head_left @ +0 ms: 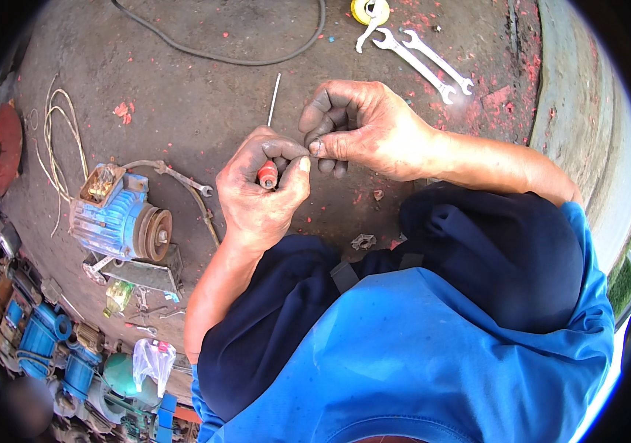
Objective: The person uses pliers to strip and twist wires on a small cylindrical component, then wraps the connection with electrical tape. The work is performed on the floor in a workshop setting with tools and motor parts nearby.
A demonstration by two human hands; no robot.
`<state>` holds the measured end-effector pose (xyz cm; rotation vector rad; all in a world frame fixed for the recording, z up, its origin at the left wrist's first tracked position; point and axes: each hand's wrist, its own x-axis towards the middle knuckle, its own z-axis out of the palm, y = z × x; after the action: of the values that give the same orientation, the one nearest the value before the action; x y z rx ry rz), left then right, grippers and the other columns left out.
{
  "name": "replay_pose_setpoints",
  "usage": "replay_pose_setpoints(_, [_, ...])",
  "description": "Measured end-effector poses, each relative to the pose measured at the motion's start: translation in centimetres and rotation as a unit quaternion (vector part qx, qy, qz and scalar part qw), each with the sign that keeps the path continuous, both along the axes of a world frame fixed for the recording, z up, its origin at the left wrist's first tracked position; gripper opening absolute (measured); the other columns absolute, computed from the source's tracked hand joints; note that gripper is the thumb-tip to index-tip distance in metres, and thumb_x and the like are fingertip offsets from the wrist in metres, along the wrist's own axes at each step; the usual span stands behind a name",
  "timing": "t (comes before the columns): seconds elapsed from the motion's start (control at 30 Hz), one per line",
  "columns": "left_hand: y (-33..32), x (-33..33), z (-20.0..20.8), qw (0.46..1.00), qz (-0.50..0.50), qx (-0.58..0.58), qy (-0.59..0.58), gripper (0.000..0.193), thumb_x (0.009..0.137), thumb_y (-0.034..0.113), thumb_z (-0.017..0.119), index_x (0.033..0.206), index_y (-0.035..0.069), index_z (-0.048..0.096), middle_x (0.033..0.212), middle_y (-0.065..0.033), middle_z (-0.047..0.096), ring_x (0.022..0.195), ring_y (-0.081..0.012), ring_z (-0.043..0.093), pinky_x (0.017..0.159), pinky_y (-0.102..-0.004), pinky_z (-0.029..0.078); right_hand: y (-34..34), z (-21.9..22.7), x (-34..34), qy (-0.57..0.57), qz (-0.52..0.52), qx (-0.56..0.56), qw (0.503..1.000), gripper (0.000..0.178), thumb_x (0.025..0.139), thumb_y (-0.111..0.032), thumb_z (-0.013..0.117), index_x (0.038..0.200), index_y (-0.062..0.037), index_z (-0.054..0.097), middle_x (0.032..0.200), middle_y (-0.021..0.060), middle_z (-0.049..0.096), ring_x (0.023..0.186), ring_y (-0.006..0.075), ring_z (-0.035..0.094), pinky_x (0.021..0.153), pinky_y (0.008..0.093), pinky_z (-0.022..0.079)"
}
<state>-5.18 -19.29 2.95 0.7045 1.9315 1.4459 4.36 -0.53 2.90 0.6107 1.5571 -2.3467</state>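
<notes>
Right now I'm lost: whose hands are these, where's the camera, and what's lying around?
No robot here, just one person working bare-handed. A camera on the head looks down; its wide lens bends straight edges. The left hand holds what looks like a red-handled screwdriver. The right hand pinches its fingertips nearby; whether they hold something tiny, I can't tell. On the ground, two wrenches and a yellow roll lie upper right, a dark cable at the top, and a blue motor stands left.

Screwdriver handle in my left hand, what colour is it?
The screwdriver handle is red; the head view shows it best.
</notes>
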Motion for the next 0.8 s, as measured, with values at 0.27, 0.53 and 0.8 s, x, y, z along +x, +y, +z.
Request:
replay_pose_setpoints(0.27, [0.41,0.13,-0.32,0.969,-0.029,0.028,0.245,0.023,0.073,-0.001,0.081,0.092,0.007,0.072,0.081,-0.0040,0.064,0.056,-0.0106,0.051,0.049,-0.0275,0.040,-0.20,-0.08,0.09,-0.005,0.003,0.043,0.999,0.017,0.087,-0.008,0.069,0.099,0.0047,0.069,0.086,0.0100,0.073,0.073,0.0112,0.068,0.066,0.0288,0.057])
replay_pose_setpoints(0.53, [0.55,0.30,0.00,0.961,-0.025,0.033,0.274,0.026,0.071,-0.006,0.079,0.092,0.006,0.071,0.079,-0.0056,0.065,0.064,-0.0180,0.059,0.057,-0.0318,0.047,0.03,-0.91,0.52,0.053,0.011,0.065,0.996,0.030,0.085,-0.015,0.071,0.107,0.0055,0.071,0.087,0.0115,0.074,0.081,0.0119,0.069,0.074,0.0294,0.056])
replay_pose_setpoints(0.8, [0.51,0.17,-0.34,0.952,-0.055,0.056,0.295,0.031,0.068,-0.008,0.078,0.093,0.007,0.067,0.077,-0.0052,0.061,0.060,-0.0191,0.059,0.052,-0.0330,0.047,0.49,-0.22,0.40,0.059,0.058,0.081,0.993,0.030,0.084,-0.017,0.071,0.107,0.0029,0.072,0.087,0.0111,0.074,0.082,0.0123,0.069,0.074,0.0300,0.056])
